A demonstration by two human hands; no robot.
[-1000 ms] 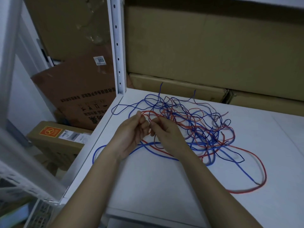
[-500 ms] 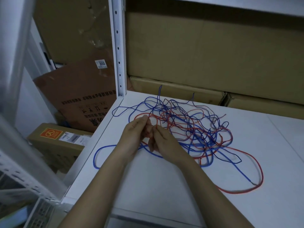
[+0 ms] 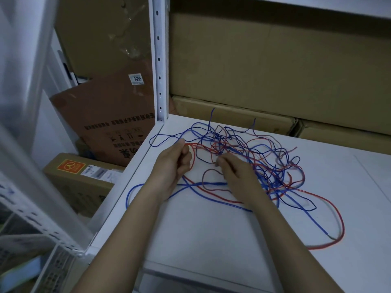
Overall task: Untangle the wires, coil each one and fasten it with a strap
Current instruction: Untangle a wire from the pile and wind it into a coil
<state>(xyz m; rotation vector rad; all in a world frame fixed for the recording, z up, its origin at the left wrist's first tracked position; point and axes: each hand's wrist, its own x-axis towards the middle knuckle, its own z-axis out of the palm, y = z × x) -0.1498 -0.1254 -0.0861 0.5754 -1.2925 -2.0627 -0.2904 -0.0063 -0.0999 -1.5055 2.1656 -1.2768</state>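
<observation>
A tangle of red and blue wires (image 3: 249, 157) lies spread on the white shelf (image 3: 211, 229). My left hand (image 3: 173, 163) is at the tangle's left side with its fingers curled round a red wire (image 3: 191, 149) that loops over them. My right hand (image 3: 234, 174) sits a little to the right, its fingertips pinching a thin wire at the tangle's near edge. One long red loop (image 3: 336, 220) trails to the right front, and a blue loop (image 3: 131, 193) reaches the shelf's left edge. No strap is visible.
Cardboard boxes (image 3: 264, 60) fill the back of the shelf, right behind the wires. A white perforated upright (image 3: 159, 60) stands at the shelf's back left corner. More boxes (image 3: 80, 178) sit on the floor to the left, below the shelf edge.
My hands were pressed close together; now they have drawn apart, the left staying at the left side with the red wire, the right shifting right toward the tangle.
</observation>
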